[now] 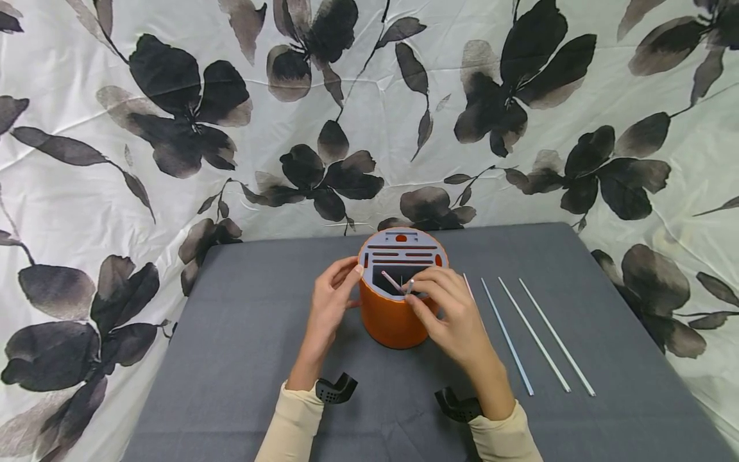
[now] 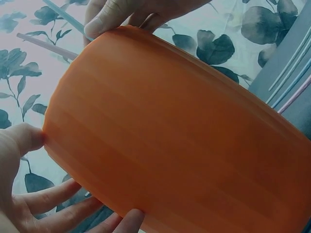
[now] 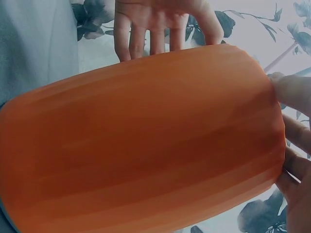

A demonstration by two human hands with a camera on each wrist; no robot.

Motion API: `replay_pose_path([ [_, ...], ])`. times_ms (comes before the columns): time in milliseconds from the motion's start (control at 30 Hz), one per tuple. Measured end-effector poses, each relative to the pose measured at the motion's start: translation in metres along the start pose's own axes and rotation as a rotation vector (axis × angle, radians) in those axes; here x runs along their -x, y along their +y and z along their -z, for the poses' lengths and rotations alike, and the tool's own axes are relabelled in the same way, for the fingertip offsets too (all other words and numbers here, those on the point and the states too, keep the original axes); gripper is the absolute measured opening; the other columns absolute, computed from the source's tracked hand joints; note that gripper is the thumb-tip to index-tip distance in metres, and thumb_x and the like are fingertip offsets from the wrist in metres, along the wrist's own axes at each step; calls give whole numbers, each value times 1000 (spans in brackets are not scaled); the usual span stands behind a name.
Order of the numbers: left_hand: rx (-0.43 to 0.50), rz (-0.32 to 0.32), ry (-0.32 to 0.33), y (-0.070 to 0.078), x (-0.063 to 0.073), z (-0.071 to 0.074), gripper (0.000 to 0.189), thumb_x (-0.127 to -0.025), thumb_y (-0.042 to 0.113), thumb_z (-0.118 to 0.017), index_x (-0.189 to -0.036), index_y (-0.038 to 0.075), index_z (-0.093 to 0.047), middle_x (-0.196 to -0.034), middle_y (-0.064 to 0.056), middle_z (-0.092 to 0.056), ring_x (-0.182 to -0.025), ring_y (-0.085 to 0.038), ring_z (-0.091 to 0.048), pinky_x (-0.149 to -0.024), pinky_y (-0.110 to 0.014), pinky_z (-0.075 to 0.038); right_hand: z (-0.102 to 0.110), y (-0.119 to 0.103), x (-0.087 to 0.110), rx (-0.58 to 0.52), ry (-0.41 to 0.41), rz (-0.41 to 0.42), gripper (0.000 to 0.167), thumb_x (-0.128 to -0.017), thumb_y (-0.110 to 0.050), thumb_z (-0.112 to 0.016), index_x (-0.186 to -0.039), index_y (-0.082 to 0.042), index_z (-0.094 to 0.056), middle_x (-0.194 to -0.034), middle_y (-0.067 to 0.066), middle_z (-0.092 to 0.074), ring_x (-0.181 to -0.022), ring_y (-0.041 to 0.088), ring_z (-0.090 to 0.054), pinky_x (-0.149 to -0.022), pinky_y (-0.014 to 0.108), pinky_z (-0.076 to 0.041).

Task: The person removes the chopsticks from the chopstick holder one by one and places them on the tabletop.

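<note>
An orange round holder (image 1: 395, 324) with a pale grey slotted top (image 1: 402, 239) stands upright on the table. My left hand (image 1: 329, 295) rests its fingertips on the holder's left side, thumb at the rim. My right hand (image 1: 447, 301) is at the right front rim, pinching a pale thin straw (image 1: 410, 286) over the dark front opening. In the left wrist view this straw (image 2: 68, 19) slants up from the fingertips. A pink straw (image 1: 390, 280) leans out of the same opening. The lower ends of both straws are hidden.
To the right of the holder lie several long straws: a blue one (image 1: 508, 337), two white ones, including this outer white straw (image 1: 557, 337), and a pink straw (image 1: 468, 287) partly behind my right hand. A floral cloth (image 1: 369, 128) hangs behind the grey table (image 1: 260, 346).
</note>
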State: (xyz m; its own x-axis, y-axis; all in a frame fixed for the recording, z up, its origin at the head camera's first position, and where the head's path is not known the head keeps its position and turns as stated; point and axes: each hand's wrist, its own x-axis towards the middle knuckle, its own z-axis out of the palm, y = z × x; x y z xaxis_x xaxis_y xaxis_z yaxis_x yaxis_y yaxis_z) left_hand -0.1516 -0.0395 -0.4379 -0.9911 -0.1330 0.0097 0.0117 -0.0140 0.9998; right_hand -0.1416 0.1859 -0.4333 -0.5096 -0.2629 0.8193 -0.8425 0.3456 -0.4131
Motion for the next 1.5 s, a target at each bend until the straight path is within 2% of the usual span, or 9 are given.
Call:
replay_pose_path([
  [300,5,-9,-5,-3,3,-1,38,-99,36,-72,-132,18,-71,-136,-7,-71,-122,-21,-67,-74,-43,-66,2,-7,1,-12,46,-23,19,-85,3,-80,-102,-4,-76,-104,6,-74,-106,25,-64,-107,28,-44],
  [467,10,-11,1,-4,4,-1,38,-99,36,-72,-132,18,-71,-136,-7,-71,-121,-22,-68,-73,-43,-65,4,-13,-3,-40,104,-10,21,-86,8,-77,-103,-3,-73,-104,8,-75,-89,15,-62,-90,22,-47],
  [600,13,-11,1,-3,4,0,38,-99,37,-72,-132,19,-71,-136,-6,-71,-121,-21,-67,-71,-41,-65,5,-16,-9,-66,153,28,11,-94,0,-73,-105,0,-73,-101,11,-74,-83,12,-60,-78,21,-48],
  [767,10,-5,-1,-3,4,1,37,-99,37,-72,-132,19,-71,-136,-5,-71,-121,-21,-67,-72,-42,-65,8,-19,-16,-91,201,60,19,-102,-13,-68,-109,4,-72,-96,13,-75,-84,16,-69,-82,15,-55],
  [900,3,0,1,-2,5,0,38,-99,38,-72,-132,19,-71,-137,-5,-70,-122,-22,-67,-73,-43,-65,8,-21,-22,-123,256,81,25,-102,-15,-68,-109,9,-71,-92,17,-74,-83,18,-73,-82,15,-59],
  [1100,6,-1,-1,-3,3,1,39,-99,38,-72,-133,19,-70,-137,-6,-70,-122,-22,-67,-73,-42,-65,9,-25,-36,-255,403,89,32,-101,-12,-68,-106,19,-66,-84,23,-71,-78,15,-74,-78,18,-60],
  [1300,9,-4,-8,-1,1,3,38,-99,37,-72,-132,19,-70,-137,-6,-70,-122,-21,-67,-72,-42,-65,18,-32,-49,-468,497,57,29,-100,-1,-66,-108,26,-60,-89,18,-74,-81,18,-76,-76,26,-64],
  [1367,10,-2,-11,-1,0,3,37,-99,36,-72,-132,19,-71,-136,-5,-71,-122,-21,-67,-73,-43,-65,23,-34,-54,-508,513,44,28,-100,1,-65,-110,27,-59,-90,16,-75,-80,20,-76,-75,28,-65],
  [1500,11,5,-14,0,-1,5,37,-99,36,-72,-132,19,-71,-136,-5,-71,-122,-21,-67,-73,-44,-65,34,-39,-66,-519,557,18,29,-101,-1,-65,-111,25,-60,-89,14,-73,-75,19,-76,-71,28,-64],
])
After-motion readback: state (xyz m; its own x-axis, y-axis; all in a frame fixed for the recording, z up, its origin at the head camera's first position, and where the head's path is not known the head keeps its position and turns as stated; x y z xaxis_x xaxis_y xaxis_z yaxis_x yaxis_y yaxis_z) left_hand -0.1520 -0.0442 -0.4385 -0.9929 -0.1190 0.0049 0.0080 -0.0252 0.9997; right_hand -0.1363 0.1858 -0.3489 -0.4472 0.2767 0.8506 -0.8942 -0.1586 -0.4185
